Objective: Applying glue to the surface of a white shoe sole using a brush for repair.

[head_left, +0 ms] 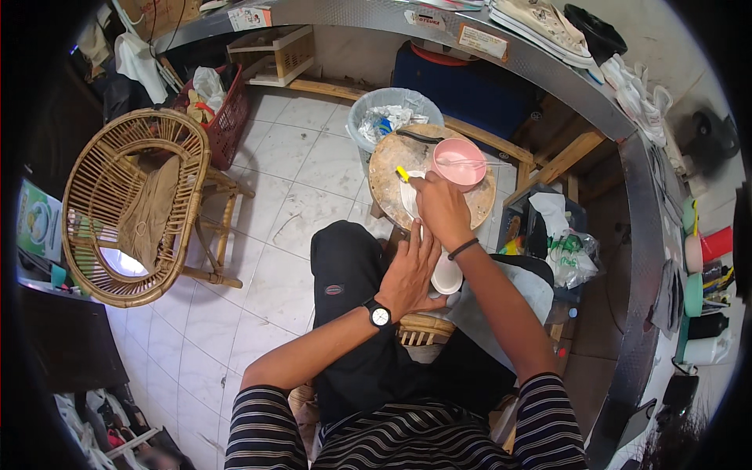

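Note:
Low in front of me, my left hand [403, 274] grips a long white piece [446, 276], seemingly a shoe sole, partly hidden by both hands. My right hand [442, 207] is closed on a small yellow-tipped tool [403, 173], held over the white piece's far end. Just beyond, on the round worn wooden stool top [388, 204], sit a pink bowl [460, 177] with a thin pale stick across it and a black-handled tool [419, 136].
A rattan chair [84, 195] and red basket [230, 135] stand left. A bucket [361, 113] of scraps is behind the stool. A metal-edged counter [580, 90] curves round the back and right, above a crate [572, 286] holding plastic bags.

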Demonstrator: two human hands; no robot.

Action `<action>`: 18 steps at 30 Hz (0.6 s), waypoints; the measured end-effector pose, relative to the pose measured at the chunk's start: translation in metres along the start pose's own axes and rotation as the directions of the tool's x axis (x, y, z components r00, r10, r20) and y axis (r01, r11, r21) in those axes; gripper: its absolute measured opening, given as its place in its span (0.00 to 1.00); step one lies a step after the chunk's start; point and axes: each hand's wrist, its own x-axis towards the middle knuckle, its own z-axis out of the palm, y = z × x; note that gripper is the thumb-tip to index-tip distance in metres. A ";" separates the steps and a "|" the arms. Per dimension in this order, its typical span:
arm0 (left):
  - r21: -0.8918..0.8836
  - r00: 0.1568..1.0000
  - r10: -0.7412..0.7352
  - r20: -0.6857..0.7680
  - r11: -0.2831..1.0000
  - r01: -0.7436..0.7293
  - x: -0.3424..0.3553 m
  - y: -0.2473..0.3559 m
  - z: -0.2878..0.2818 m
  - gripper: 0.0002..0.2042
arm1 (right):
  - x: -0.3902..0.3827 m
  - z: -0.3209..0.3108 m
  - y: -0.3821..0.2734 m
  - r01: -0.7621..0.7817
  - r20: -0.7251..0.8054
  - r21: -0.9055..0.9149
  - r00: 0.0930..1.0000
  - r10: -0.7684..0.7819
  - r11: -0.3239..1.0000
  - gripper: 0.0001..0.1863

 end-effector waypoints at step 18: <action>-0.043 1.000 -0.021 -0.020 0.999 0.021 0.003 -0.001 -0.005 0.59 | -0.015 -0.008 0.011 0.058 -0.005 0.056 0.998 -0.058 0.997 0.11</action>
